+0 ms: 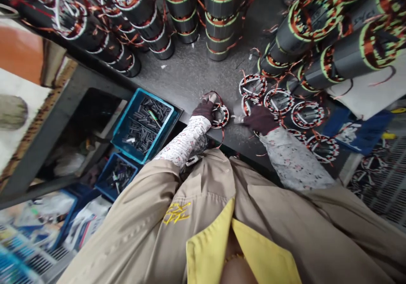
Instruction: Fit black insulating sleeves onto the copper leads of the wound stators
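- Left hand (204,108), dark-gloved, lies on top of a small wound stator (218,114) that sits flat on the dark counter (190,70) near its front edge; fingers curl over the far rim, so the grip is narrow and pressing down on it, seemingly to pin it in place.
- Right hand (260,119), gloved too, sits just beside that stator. It appears closed round a small pale piece at its fingertips, but the blur hides what the piece is.
- Behind the right hand, a row of flat stators (281,102) lies bore-up with copper windings showing, each easy to pick off singly.
- Further back, tall stacks with green insulation (222,17) stand upright; to the right, more stacks (349,51) lean on their sides, piled against each other.
- Far left, stacks with white insulation (127,30) tilt in rows.
- Below the counter edge on the left, a blue bin (142,125) holds dark grey strips, probably slot wedges, within reach of the left arm; a second blue bin (117,176) sits lower.
- Both forearms wear patterned sleeves under a beige jacket.
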Action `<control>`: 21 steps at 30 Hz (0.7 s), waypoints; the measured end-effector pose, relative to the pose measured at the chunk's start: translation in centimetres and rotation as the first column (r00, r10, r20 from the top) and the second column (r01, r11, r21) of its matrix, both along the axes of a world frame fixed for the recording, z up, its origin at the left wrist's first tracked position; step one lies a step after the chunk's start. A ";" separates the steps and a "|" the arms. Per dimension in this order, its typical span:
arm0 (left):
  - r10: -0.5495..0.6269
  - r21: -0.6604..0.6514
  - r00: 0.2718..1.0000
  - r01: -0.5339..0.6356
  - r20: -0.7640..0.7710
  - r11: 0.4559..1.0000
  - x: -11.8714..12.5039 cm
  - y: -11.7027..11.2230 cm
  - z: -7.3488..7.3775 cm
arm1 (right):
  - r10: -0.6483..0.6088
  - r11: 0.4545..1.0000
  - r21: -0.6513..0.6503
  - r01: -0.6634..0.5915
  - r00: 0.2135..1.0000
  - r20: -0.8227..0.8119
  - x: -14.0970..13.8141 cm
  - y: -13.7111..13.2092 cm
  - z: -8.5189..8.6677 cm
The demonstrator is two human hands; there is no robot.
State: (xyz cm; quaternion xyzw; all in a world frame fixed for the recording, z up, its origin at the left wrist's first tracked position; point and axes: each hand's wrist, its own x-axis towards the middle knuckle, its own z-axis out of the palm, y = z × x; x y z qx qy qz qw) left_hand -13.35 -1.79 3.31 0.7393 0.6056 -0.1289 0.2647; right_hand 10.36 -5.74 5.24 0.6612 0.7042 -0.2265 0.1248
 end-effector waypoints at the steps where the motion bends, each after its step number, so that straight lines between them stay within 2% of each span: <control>1: -0.010 -0.008 1.000 0.010 -0.017 1.000 -0.6 0.0 0.1 | 0.037 0.997 -0.067 -0.033 0.998 0.050 -1.0 0.1 -0.1; 3: -0.044 -0.023 0.998 0.043 -0.033 0.999 -1.6 0.0 0.0 | 0.135 0.978 -0.176 -0.112 0.982 0.128 -2.5 0.3 0.0; 6: -0.086 -0.032 0.996 0.085 -0.023 0.996 -2.3 0.3 -0.3 | 0.229 0.951 -0.244 -0.188 0.962 0.150 -3.5 1.1 1.4; 8: -0.101 -0.033 0.995 0.101 -0.012 0.994 -2.5 0.5 -0.6 | 0.263 0.947 -0.232 -0.223 0.952 0.159 -4.1 2.3 2.8; 11: -0.106 -0.016 0.994 0.106 0.016 0.994 -2.6 0.5 -0.9 | 0.327 0.943 -0.125 -0.309 0.929 0.172 -6.2 4.4 4.2; 13: -0.097 -0.004 0.995 0.097 0.026 0.995 -2.6 0.4 -1.0 | 0.404 0.914 -0.131 -0.385 0.894 0.194 -8.2 5.6 4.2; 16: -0.084 0.005 0.996 0.084 0.036 0.996 -2.7 0.2 -1.2 | 0.515 0.853 -0.222 -0.473 0.832 0.207 -10.4 7.0 3.4; 21: -0.085 0.004 0.993 0.085 0.085 0.996 -2.6 -0.1 -2.0 | 0.588 0.801 -0.232 -0.552 0.798 0.129 -11.1 8.1 2.0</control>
